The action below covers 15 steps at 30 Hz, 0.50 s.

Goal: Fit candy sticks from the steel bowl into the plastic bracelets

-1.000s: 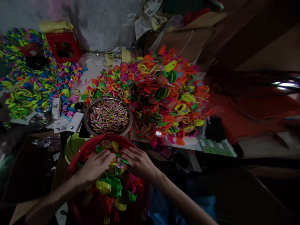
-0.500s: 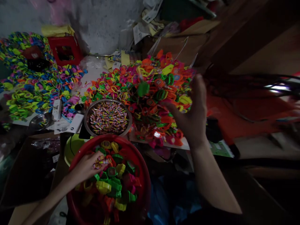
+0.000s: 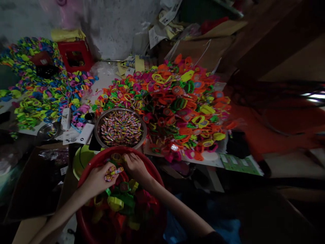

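Over toy watches (image 3: 115,203) in the near red tub (image 3: 127,149), wrapped candies (image 3: 110,173) are clamped by the left hand (image 3: 100,178)'s fingers, seemingly bunched for handiness; the right hand (image 3: 135,167)'s closure cannot be told. Beyond, a candy-filled steel bowl (image 3: 97,136) is set, apparently for easy reach.

Shows a bare, slender left hand (image 3: 103,176) and a bare, slender right hand (image 3: 135,166), with slim, jointed fingers (image 3: 130,160) and rounded knuckles. Narrows at the wrists, then widens gently along a long, smooth, uncovered left forearm (image 3: 66,211) and a matching uncovered right forearm (image 3: 175,204). Wears a black or very dark fabric sleeve (image 3: 215,239) near the right elbow, with the bare forearm emerging from its edge. Hides weave and seams of that sleeve in shadow.
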Each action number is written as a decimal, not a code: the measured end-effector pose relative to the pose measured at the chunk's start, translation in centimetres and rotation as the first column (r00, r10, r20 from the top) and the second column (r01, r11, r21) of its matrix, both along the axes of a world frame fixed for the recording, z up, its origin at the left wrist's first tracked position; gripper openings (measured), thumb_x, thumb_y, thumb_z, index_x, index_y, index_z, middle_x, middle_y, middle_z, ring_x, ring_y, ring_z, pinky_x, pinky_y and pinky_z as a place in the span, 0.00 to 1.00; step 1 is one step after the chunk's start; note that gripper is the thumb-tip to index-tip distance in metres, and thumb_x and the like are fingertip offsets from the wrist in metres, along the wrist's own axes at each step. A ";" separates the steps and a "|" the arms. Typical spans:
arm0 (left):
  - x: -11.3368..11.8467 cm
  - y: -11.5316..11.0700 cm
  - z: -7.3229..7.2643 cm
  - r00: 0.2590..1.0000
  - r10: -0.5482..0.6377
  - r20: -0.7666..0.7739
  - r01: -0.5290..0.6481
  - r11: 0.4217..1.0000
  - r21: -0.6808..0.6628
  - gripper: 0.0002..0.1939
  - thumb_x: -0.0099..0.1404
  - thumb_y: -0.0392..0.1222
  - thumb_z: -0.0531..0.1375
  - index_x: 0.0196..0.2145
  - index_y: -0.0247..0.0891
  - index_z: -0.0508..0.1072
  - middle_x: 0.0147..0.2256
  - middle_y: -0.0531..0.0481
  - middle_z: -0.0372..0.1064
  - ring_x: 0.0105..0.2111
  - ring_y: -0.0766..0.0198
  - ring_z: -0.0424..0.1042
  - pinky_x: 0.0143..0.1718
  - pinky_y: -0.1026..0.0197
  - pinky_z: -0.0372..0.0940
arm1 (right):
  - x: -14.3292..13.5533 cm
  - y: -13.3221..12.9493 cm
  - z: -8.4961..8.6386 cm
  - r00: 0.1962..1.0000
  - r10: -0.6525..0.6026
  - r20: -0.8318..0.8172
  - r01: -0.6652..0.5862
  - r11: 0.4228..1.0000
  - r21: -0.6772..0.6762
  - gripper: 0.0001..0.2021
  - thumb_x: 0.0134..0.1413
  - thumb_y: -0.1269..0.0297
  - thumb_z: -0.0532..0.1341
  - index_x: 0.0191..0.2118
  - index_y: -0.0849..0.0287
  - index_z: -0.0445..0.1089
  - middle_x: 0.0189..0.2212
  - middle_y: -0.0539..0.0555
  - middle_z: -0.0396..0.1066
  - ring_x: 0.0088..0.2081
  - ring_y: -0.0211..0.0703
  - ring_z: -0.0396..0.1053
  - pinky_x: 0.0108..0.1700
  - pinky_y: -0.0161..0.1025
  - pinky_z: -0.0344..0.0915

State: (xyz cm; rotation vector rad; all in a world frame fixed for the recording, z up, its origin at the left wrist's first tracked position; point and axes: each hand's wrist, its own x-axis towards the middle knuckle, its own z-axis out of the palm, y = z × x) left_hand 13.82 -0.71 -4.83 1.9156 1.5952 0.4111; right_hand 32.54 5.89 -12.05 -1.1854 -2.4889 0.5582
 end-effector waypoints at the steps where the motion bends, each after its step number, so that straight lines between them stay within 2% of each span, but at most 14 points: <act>1: 0.1 0.1 0.0 1.000 0.018 0.004 -0.018 1.000 0.009 0.10 0.61 0.43 0.55 0.41 0.42 0.66 0.36 0.51 0.74 0.35 0.60 0.75 0.36 0.64 0.66 | 0.1 -0.1 0.1 1.000 0.020 -0.009 -0.020 1.000 -0.012 0.14 0.54 0.79 0.54 0.47 0.72 0.65 0.44 0.71 0.67 0.49 0.58 0.64 0.50 0.54 0.62; 4: 0.5 0.2 0.4 0.997 0.057 0.046 -0.057 0.998 -0.006 0.09 0.60 0.42 0.55 0.40 0.41 0.66 0.36 0.51 0.74 0.35 0.60 0.75 0.36 0.64 0.67 | 1.1 0.1 0.6 0.995 0.075 -0.070 -0.080 0.994 -0.071 0.13 0.52 0.81 0.54 0.43 0.67 0.67 0.44 0.65 0.67 0.48 0.51 0.64 0.52 0.49 0.62; 6: 0.6 0.4 0.7 0.996 0.069 0.052 -0.067 0.997 -0.038 0.09 0.60 0.40 0.55 0.40 0.40 0.66 0.36 0.50 0.74 0.36 0.60 0.75 0.36 0.63 0.67 | 1.9 0.3 1.4 0.986 0.081 -0.146 -0.099 0.987 -0.124 0.13 0.52 0.79 0.53 0.43 0.64 0.66 0.43 0.60 0.67 0.45 0.45 0.65 0.49 0.43 0.64; 8: 0.7 0.5 0.9 0.998 0.067 0.023 -0.065 0.996 -0.068 0.11 0.59 0.38 0.56 0.41 0.40 0.67 0.38 0.50 0.74 0.37 0.59 0.75 0.37 0.63 0.68 | 2.6 0.3 2.5 0.955 0.032 -0.296 -0.119 0.952 -0.281 0.14 0.54 0.77 0.51 0.44 0.61 0.65 0.39 0.56 0.67 0.40 0.41 0.66 0.43 0.37 0.66; 9: 0.7 0.5 1.0 0.998 0.056 0.010 -0.055 0.995 -0.080 0.13 0.59 0.37 0.57 0.43 0.40 0.67 0.39 0.49 0.74 0.38 0.59 0.75 0.39 0.62 0.68 | 2.9 0.2 3.0 0.922 -0.030 -0.386 -0.140 0.904 -0.404 0.14 0.55 0.76 0.49 0.45 0.60 0.66 0.36 0.54 0.67 0.36 0.39 0.66 0.38 0.34 0.66; 10: 0.8 0.6 1.0 0.999 0.039 0.007 -0.038 0.995 -0.091 0.16 0.58 0.36 0.57 0.46 0.41 0.67 0.41 0.49 0.74 0.39 0.59 0.75 0.40 0.62 0.67 | 3.0 0.1 3.5 0.877 -0.121 -0.466 -0.171 0.826 -0.537 0.14 0.55 0.73 0.49 0.44 0.59 0.66 0.33 0.53 0.66 0.32 0.37 0.65 0.34 0.32 0.64; 12: 0.8 0.7 1.0 1.000 0.003 0.018 -0.001 0.994 -0.113 0.21 0.58 0.35 0.57 0.50 0.43 0.66 0.44 0.50 0.73 0.42 0.60 0.74 0.44 0.62 0.67 | 3.2 0.0 4.2 0.763 -0.341 -0.549 -0.261 0.615 -0.744 0.11 0.55 0.67 0.52 0.42 0.59 0.67 0.30 0.51 0.63 0.26 0.33 0.59 0.26 0.29 0.58; 13: 0.8 0.7 1.0 1.000 -0.010 0.021 0.013 0.992 -0.122 0.22 0.59 0.35 0.57 0.52 0.44 0.66 0.44 0.50 0.73 0.42 0.60 0.74 0.44 0.62 0.67 | 3.3 0.0 4.4 0.710 -0.431 -0.557 -0.299 0.532 -0.793 0.10 0.52 0.64 0.55 0.40 0.60 0.68 0.29 0.51 0.62 0.25 0.32 0.56 0.24 0.28 0.54; 15: 0.9 0.7 1.1 1.000 -0.021 0.017 0.023 0.992 -0.123 0.22 0.59 0.35 0.56 0.53 0.44 0.66 0.45 0.49 0.73 0.43 0.60 0.74 0.45 0.62 0.67 | 3.4 0.0 4.6 0.633 -0.544 -0.551 -0.351 0.432 -0.831 0.13 0.46 0.60 0.62 0.38 0.60 0.68 0.29 0.50 0.60 0.24 0.30 0.53 0.22 0.28 0.50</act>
